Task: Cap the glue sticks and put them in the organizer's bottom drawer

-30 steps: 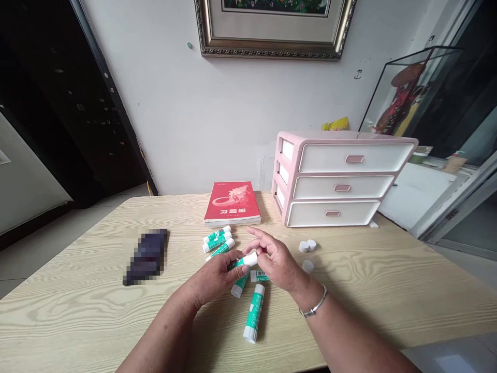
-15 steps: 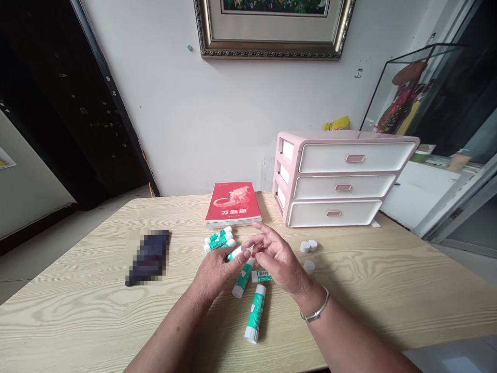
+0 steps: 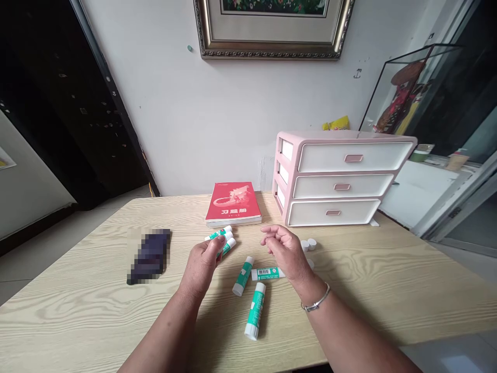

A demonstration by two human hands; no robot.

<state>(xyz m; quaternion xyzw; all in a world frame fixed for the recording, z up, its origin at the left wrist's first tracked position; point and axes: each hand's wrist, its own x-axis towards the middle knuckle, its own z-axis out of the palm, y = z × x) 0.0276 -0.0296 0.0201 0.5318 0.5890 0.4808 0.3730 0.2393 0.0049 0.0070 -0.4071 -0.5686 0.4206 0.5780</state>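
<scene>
Left hand (image 3: 198, 267) slants in, thumb laid over a cluster of smooth green-and-white tubes (image 3: 228, 247) below the red book (image 3: 233, 203); whether it's pinching one, I can't tell. Three loose cylinders (image 3: 255, 311) lie mid-table. Right hand (image 3: 285, 253) hovers, fingers loosely curled and parted, near round white caps (image 3: 311, 244).

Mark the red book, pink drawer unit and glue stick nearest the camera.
Red book (image 3: 233, 202): head view, front cover.
Pink drawer unit (image 3: 357, 186): head view, middle drawer front.
Glue stick (image 3: 256, 309): head view, green label.
</scene>
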